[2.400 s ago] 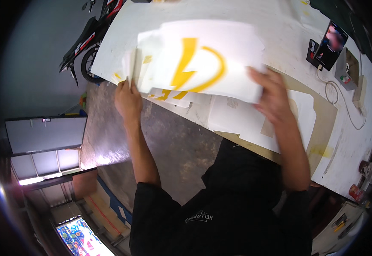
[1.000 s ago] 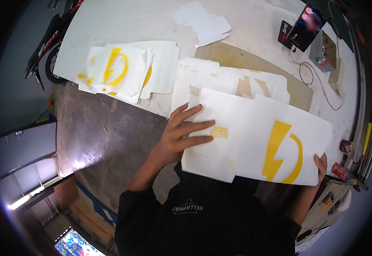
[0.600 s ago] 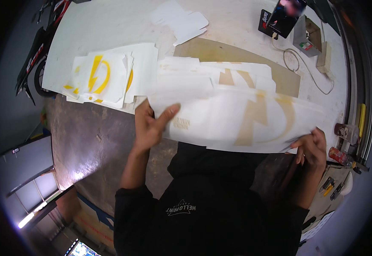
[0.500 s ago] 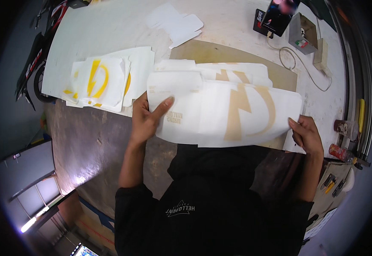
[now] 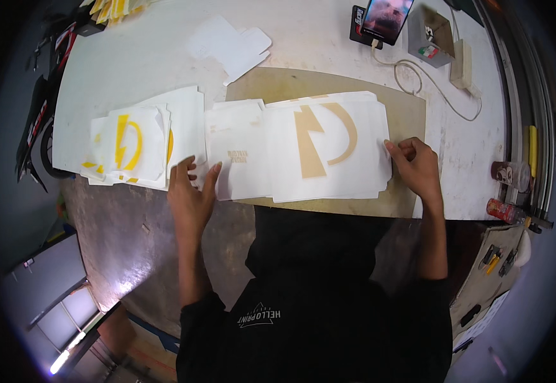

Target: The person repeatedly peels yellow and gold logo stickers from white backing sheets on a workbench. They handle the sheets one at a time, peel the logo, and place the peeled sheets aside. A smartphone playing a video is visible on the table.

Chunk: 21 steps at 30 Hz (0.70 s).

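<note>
A stack of white die-cut paper sheets (image 5: 252, 179), the top one printed with a tan lightning bolt and arc, lies flat in front of me. It rests on a tan cutting mat (image 5: 405, 185). My left hand (image 5: 193, 195) is open by the stack's left edge, thumb and fingers apart with nothing between them. At the right edge is my right hand (image 5: 417, 169), its thumb at the top sheet's border and its other fingers loosely curled, not gripping. Left of my left hand lies another pile of white sheets (image 5: 150, 137) with yellow bolt prints.
Plain white paper cutouts (image 5: 243, 54) lie farther back. A phone (image 5: 386, 18) on a stand, its cable (image 5: 418, 80), a grey box (image 5: 431, 38) and a power strip (image 5: 463, 67) occupy the back right. Bottles (image 5: 506, 210) stand at the right edge; yellow-printed pieces (image 5: 119, 9) lie back left.
The printed sheet my hands held up is now down flat on the stack. My left hand has let go and moved left; the right hand's grip has loosened. The view has shifted slightly.
</note>
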Motion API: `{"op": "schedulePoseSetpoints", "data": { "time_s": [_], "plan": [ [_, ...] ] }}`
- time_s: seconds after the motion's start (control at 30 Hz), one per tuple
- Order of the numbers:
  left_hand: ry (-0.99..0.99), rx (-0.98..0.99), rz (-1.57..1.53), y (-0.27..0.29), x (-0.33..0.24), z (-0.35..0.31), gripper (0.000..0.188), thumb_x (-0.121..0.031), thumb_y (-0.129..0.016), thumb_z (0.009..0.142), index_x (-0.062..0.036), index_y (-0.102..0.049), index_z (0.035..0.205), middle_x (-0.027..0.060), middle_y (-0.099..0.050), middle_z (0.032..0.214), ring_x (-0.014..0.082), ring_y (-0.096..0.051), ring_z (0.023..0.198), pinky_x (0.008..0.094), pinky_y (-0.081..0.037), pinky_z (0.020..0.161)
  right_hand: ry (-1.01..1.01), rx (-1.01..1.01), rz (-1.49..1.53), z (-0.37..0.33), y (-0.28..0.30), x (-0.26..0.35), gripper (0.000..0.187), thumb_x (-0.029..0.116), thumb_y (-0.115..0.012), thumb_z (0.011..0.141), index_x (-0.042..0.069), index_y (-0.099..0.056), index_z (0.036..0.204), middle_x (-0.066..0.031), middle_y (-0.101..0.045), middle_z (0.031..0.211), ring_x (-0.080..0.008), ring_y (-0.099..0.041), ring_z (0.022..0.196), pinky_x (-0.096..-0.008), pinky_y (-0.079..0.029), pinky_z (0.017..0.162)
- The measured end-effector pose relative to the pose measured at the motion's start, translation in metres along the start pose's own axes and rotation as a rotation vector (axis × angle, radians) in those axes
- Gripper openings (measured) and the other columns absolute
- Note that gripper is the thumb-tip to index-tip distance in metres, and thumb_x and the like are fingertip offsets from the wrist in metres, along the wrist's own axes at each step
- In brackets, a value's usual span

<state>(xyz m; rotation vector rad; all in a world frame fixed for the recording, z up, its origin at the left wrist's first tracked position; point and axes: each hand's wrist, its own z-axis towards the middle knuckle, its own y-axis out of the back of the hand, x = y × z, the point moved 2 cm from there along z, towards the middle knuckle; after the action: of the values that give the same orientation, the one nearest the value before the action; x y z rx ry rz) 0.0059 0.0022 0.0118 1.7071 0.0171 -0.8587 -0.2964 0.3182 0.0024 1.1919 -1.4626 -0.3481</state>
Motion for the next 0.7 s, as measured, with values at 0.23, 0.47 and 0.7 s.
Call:
{"op": "schedulePoseSetpoints", "data": {
  "time_s": [0.23, 0.47, 0.7],
  "plan": [
    [0.241, 0.023, -0.096, -0.02, 0.004, 0.001, 0.059, -0.038, -0.081, 0.092, 0.012, -0.067, 0.12, 0.0221, -0.073, 0.104, 0.022, -0.071, 0.088, 0.0354, -0.056, 0.073, 0.003, -0.103, 0.242, -0.009, -0.023, 0.019, 0.07, 0.042, -0.085, 0.087, -0.015, -0.065, 0.123, -0.0232, -0.074, 0.096, -0.0222, -0.072, 0.079, -0.0346, -0.058, 0.072],
    [0.302, 0.198, -0.529, -0.014, 0.016, 0.02, 0.044, -0.026, -0.08, 0.093, 0.0105, -0.068, 0.116, 0.014, -0.076, 0.102, 0.0157, -0.069, 0.084, 0.0318, -0.055, 0.075, -0.047, -0.017, 0.38, -0.01, -0.028, 0.007, 0.062, 0.037, -0.085, 0.089, -0.013, -0.067, 0.123, -0.0166, -0.073, 0.1, -0.0174, -0.068, 0.082, -0.0304, -0.056, 0.074],
    [0.386, 0.271, -0.869, -0.005, 0.009, 0.03, 0.04, -0.02, -0.078, 0.095, 0.008, -0.066, 0.12, 0.0171, -0.075, 0.107, 0.0178, -0.071, 0.09, 0.0304, -0.056, 0.082, -0.012, -0.063, 0.46, -0.014, -0.031, -0.001, 0.059, 0.03, -0.085, 0.089, -0.012, -0.065, 0.126, -0.0135, -0.074, 0.099, -0.0153, -0.066, 0.079, -0.0288, -0.055, 0.073]
  ]
}}
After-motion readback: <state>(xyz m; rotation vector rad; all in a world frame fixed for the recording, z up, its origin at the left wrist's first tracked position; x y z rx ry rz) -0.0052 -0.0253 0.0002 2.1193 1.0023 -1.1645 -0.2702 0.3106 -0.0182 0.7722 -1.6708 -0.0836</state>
